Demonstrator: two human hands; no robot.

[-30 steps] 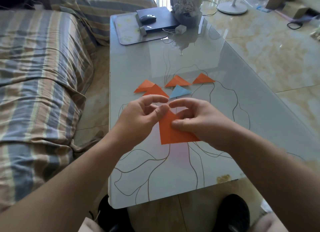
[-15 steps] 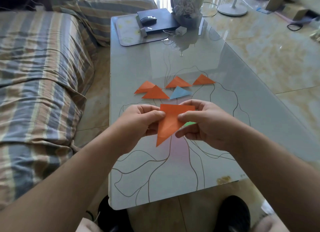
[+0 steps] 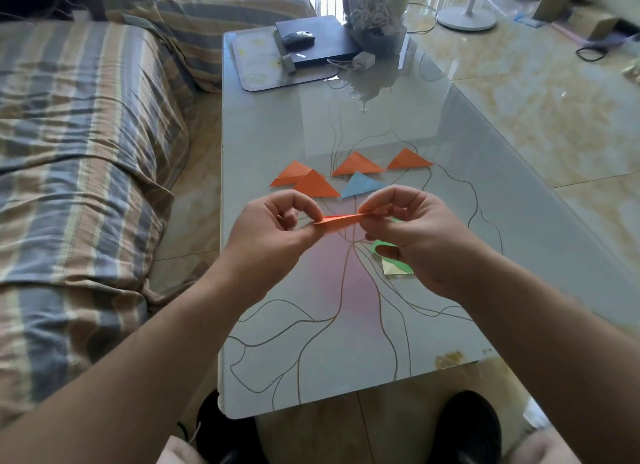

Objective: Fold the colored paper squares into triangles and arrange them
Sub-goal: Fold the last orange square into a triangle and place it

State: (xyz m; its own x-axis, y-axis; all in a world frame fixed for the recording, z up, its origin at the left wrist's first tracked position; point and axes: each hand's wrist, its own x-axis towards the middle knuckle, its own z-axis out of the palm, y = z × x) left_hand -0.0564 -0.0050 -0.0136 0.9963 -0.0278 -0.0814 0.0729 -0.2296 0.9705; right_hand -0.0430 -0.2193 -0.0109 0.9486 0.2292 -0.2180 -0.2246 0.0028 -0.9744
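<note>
The orange paper [image 3: 341, 221] sits edge-on to my view, held above the glass table [image 3: 346, 325] between both hands. My left hand [image 3: 273, 231] pinches its left end between thumb and curled forefinger; my right hand [image 3: 412, 235] pinches its right end the same way. The sheet appears folded over on itself, so I judge the step in hand to be closing or sharpening the crease of this triangle.

Completed work, as far as I can see:
- Four orange triangles lie flat on the table beyond my hands: one at far left [image 3: 292, 176], one overlapping it in front [image 3: 317, 186], one in the middle [image 3: 356, 165], and one at far right [image 3: 408, 160].
- One blue triangle [image 3: 362, 184] lies just in front of the middle orange one, near my right hand.

Remaining work, as a judgement:
- Finish the crease on the held piece and set it down with the others.
- A green paper [image 3: 386, 249] and a pale yellow paper [image 3: 396, 269] lie partly hidden under my right hand. I cannot tell whether either is folded yet.
- Whether the final arrangement needs tidying cannot be judged.

Surface and room: the table has a glossy top printed with thin brown branching lines, and it reflects window light. At its far end sit a mouse [image 3: 298, 38] on a black box [image 3: 318, 42], a mat [image 3: 256, 65], a small white adapter [image 3: 363, 60] and a wrapped bouquet [image 3: 375, 10]. A sofa with a striped cover [image 3: 79, 134] runs along my left. The floor [image 3: 536, 93] is polished marble-pattern tile, with a fan base [image 3: 465, 16] standing on it.
</note>
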